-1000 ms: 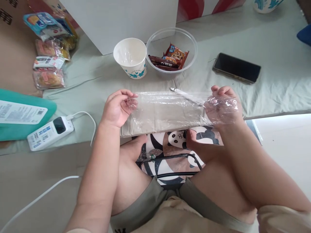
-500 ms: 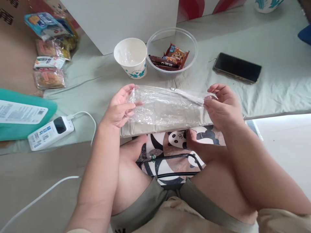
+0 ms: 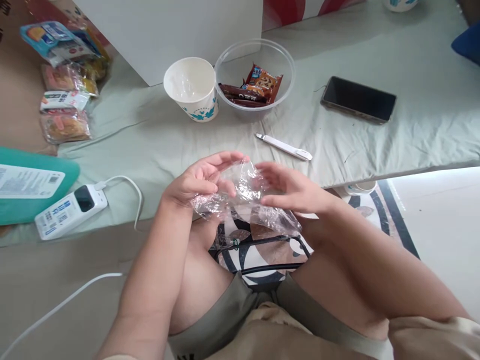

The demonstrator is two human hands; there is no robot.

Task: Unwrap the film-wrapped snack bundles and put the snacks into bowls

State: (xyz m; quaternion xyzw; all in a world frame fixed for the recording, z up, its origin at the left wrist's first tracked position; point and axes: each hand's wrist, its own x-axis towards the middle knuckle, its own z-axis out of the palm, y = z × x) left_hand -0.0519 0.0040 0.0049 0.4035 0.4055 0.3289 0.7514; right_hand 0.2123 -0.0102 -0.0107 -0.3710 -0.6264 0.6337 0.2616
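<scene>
Between my two hands is a crumpled sheet of clear plastic wrap (image 3: 249,187), bunched up over my lap at the near edge of the cloth-covered surface. My left hand (image 3: 204,182) has its fingers curled around the left part of the plastic. From the other side my right hand (image 3: 290,187) presses on it with thumb and fingers. Just beyond, a white utility knife (image 3: 284,146) lies on the cloth. A paper cup (image 3: 202,107) and a clear plastic bowl (image 3: 255,111) holding brown snack packets (image 3: 262,82) stand farther back.
A black phone (image 3: 359,100) lies to the right. On the left are wrapped snacks (image 3: 65,126), a green bottle (image 3: 71,167) and a white power strip (image 3: 71,212) with a cable. A white box (image 3: 180,30) stands behind the cup. Below is a panda-patterned mat (image 3: 258,250).
My hands have come closer together and nearer my body, bunching the plastic that was stretched between them. The utility knife, seen through the plastic before, now shows uncovered.
</scene>
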